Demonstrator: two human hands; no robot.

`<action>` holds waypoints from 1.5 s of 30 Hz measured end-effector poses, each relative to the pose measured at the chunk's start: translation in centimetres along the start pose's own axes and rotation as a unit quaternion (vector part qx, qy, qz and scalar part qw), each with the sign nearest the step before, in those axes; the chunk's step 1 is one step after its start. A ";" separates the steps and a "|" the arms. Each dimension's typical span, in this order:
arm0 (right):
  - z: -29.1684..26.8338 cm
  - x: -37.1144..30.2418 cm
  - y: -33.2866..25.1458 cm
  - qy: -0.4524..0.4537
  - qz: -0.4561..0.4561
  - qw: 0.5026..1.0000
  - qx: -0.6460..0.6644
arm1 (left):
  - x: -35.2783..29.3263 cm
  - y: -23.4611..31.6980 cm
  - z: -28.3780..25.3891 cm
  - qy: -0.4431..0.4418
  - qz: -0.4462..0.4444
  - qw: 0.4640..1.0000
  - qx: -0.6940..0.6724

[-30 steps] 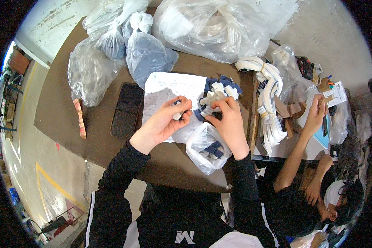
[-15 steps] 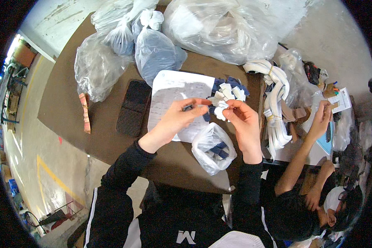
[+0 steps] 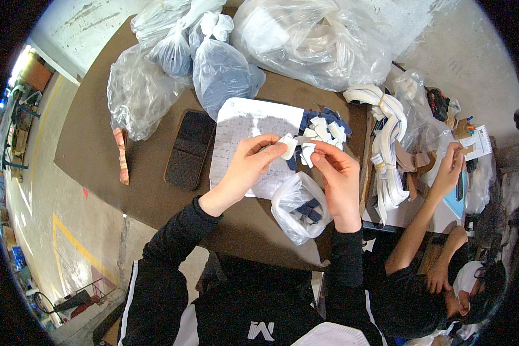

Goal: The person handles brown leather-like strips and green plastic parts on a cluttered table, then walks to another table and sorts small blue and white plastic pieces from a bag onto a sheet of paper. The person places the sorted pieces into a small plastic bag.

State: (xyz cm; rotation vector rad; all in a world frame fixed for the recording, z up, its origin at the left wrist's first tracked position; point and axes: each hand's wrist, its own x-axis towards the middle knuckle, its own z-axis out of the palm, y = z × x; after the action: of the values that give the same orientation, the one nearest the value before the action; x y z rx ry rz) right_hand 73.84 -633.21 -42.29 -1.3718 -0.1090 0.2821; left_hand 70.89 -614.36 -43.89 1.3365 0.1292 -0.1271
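Over the brown table, my left hand [image 3: 243, 176] pinches a small white fabric piece [image 3: 288, 147] between thumb and fingertips. Close beside it, my right hand [image 3: 341, 180] grips a small white tab [image 3: 308, 154]; whether it is one or a stack I cannot tell. Just beyond the fingertips lies a loose pile of white pieces [image 3: 330, 131] and navy pieces [image 3: 341, 122]. An open clear plastic bag [image 3: 285, 224] stands below my hands, with navy pieces [image 3: 309, 210] inside. Partly under my left hand is a printed sheet [image 3: 230, 130].
A dark quilted phone case [image 3: 188, 153] and a striped strip [image 3: 121, 155] lie to the left. Knotted bags [image 3: 225, 75] and a big clear bag [image 3: 311, 43] fill the far side. Bundled white strips [image 3: 389, 167] lie right, near a co-worker's arm [image 3: 421, 216].
My hands have drawn slightly apart. A white piece now shows plainly in my left fingers, separate from the one in my right.
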 end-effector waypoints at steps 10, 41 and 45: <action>1.3 0.0 -0.1 -0.016 -0.114 0.980 -0.161 | 0.0 -0.6 0.5 -0.012 -0.044 0.996 -0.075; 1.1 1.0 2.8 -0.015 -0.074 0.895 -0.439 | 1.1 0.2 -1.9 0.018 -0.097 0.981 -0.165; -0.3 0.3 0.6 -0.033 -0.041 0.952 -0.300 | 1.1 0.1 -1.7 -0.037 -0.096 0.985 -0.140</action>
State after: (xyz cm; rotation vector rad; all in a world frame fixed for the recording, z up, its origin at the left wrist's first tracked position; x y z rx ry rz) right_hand 74.07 -633.29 -42.92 -1.9566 -0.3284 0.2326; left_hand 71.99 -612.69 -44.36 1.0347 0.2059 -0.3106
